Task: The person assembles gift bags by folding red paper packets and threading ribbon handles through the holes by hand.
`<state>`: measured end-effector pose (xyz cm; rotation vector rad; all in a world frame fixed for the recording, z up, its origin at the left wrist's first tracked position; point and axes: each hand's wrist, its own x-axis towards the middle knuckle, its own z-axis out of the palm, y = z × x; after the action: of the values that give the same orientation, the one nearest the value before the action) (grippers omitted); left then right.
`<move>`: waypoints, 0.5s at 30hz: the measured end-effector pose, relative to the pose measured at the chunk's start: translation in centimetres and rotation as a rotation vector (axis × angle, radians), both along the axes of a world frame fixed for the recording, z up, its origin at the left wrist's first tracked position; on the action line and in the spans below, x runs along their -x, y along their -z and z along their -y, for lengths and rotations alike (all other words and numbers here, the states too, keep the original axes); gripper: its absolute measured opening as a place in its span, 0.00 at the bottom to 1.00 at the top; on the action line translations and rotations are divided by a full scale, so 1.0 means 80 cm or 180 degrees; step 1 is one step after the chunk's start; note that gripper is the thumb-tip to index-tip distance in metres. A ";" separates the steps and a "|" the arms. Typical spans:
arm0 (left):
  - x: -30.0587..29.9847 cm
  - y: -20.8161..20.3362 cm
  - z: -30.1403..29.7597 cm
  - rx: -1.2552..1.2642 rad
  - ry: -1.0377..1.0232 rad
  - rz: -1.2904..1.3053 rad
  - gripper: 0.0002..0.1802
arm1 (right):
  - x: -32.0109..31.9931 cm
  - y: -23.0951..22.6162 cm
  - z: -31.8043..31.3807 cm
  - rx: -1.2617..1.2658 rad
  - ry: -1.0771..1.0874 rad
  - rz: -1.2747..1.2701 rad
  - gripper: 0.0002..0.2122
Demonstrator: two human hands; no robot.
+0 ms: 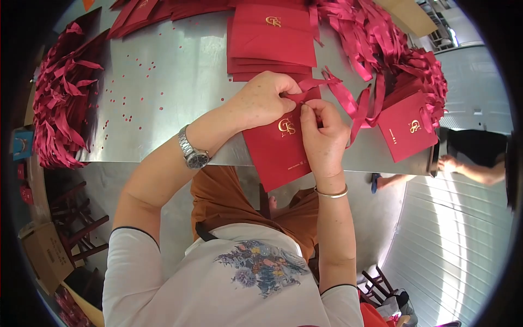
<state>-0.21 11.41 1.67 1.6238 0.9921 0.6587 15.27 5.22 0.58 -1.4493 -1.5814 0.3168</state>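
A flat red paper bag (280,158) with gold print lies tilted beneath my hands, its lower end reaching past the table's front edge. My left hand (264,101) is closed at the bag's top, fingertips pinching a red ribbon (318,83) that trails to the right. Close beside it, my right hand (327,131) pinches thumb and fingers together at the bag's upper edge. What lies between those right fingertips is too small to make out. Just beyond both hands is a stack of similar red bags (272,41).
Bags with ribbons are heaped on the left (65,103) and right (419,82). One red bag (406,128) leans at the right table edge. Small red paper dots (128,117) dot the metal table (180,65). Another person's arm (474,170) shows at far right. Wooden stools (81,229) stand lower left.
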 end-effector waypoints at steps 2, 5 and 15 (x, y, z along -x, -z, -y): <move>-0.001 0.003 0.000 0.0000 -0.0015 0.0039 0.11 | 0.002 -0.005 -0.002 0.0086 0.0071 0.0200 0.02; -0.002 0.008 0.001 -0.0292 0.0064 -0.0019 0.10 | 0.003 -0.016 -0.004 0.0193 0.0096 0.1010 0.03; -0.004 -0.007 0.016 -0.1676 0.0163 -0.0489 0.12 | -0.022 -0.041 -0.021 0.1033 -0.0598 0.0627 0.11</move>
<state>0.13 10.14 2.24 2.1795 0.9288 0.8155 17.04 6.86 3.86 -1.6178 -1.8976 0.5769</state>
